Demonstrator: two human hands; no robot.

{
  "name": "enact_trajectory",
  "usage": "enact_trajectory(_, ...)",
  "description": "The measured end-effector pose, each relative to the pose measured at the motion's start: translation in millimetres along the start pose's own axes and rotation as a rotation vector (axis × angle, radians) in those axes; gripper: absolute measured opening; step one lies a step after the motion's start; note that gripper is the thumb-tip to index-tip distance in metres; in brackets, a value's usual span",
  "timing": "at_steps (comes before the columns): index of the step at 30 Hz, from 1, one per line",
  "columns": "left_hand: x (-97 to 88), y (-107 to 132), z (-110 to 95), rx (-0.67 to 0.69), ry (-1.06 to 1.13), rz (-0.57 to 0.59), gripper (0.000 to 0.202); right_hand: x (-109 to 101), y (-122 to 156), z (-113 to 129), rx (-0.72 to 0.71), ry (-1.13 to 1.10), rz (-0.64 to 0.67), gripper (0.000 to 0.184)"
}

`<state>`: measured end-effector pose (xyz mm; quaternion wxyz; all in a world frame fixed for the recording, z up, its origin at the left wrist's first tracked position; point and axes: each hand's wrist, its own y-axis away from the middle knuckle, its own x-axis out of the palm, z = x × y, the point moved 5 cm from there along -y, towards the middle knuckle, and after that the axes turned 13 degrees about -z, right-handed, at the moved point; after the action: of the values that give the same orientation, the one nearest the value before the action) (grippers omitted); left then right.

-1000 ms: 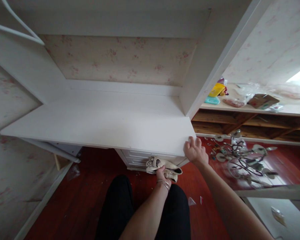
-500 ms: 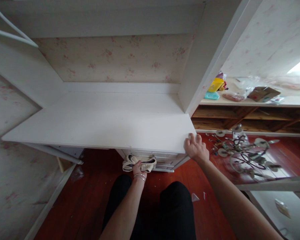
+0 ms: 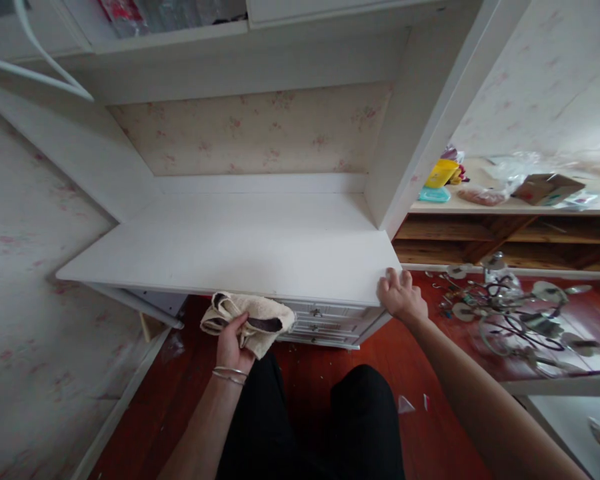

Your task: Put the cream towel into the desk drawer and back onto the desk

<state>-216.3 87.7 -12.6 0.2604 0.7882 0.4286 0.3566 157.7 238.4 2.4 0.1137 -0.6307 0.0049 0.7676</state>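
Observation:
My left hand (image 3: 233, 341) is closed round a crumpled beige cloth (image 3: 260, 319) with dark stains, held against the front edge of a white desk top (image 3: 240, 250). My right hand (image 3: 403, 297) grips the desk's front right corner, fingers curled over the edge. Under the top, a white drawer unit (image 3: 330, 323) shows behind the cloth. My legs in black trousers (image 3: 325, 427) are below.
A fallen chandelier with cups and wires (image 3: 510, 317) lies on the red wooden floor at the right. Behind it a wooden bed frame (image 3: 505, 233) carries a yellow item, a cardboard box and plastic bags. White side panels flank the desk niche; floral wallpaper lines the back.
My left hand has carried the cloth leftwards along the desk's front edge and slightly up. My right hand has stayed on the corner. The view has tilted up, revealing an upper shelf.

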Motion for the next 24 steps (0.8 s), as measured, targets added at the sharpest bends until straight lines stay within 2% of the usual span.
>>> enact_trajectory(3,7.4,21.1,-49.4,0.171,0.090,0.002,0.027,0.4,0.4,-0.7,0.028,0.000,0.005,0.056)
enact_trajectory(6,32.1,39.3,-86.3,0.278,0.177,0.066,0.034,-0.1,1.0,-0.9,0.036,-0.018,-0.011,0.056)
enact_trajectory(8,57.3,44.7,-98.6,0.270,0.216,0.164,0.033,-0.4,1.0,-0.7,0.033,-0.036,-0.022,0.055)
enact_trajectory(11,101.0,39.7,-104.7,0.264,0.246,0.331,0.029,-0.1,0.6,-1.8,0.060,-0.060,-0.027,0.055)
enact_trajectory(14,138.3,18.0,-94.7,0.274,0.258,0.405,0.025,0.0,0.3,-1.6,0.057,-0.062,-0.036,0.056)
enact_trajectory(17,155.1,-11.8,-63.8,0.189,0.220,0.404,0.018,-0.7,0.5,-0.6,0.035,-0.045,-0.056,0.055)
enact_trajectory(19,149.9,-29.8,-37.3,0.085,0.120,0.350,0.011,-0.9,0.8,-0.6,0.043,-0.033,-0.062,0.055)
enact_trajectory(21,132.4,-42.6,-16.9,0.011,-0.056,0.238,0.008,-0.8,0.8,-0.7,0.057,-0.022,-0.061,0.055)
enact_trajectory(24,108.7,-45.1,-12.4,-0.008,-0.219,0.209,0.005,-1.4,0.4,-0.1,0.063,-0.018,-0.070,0.055)
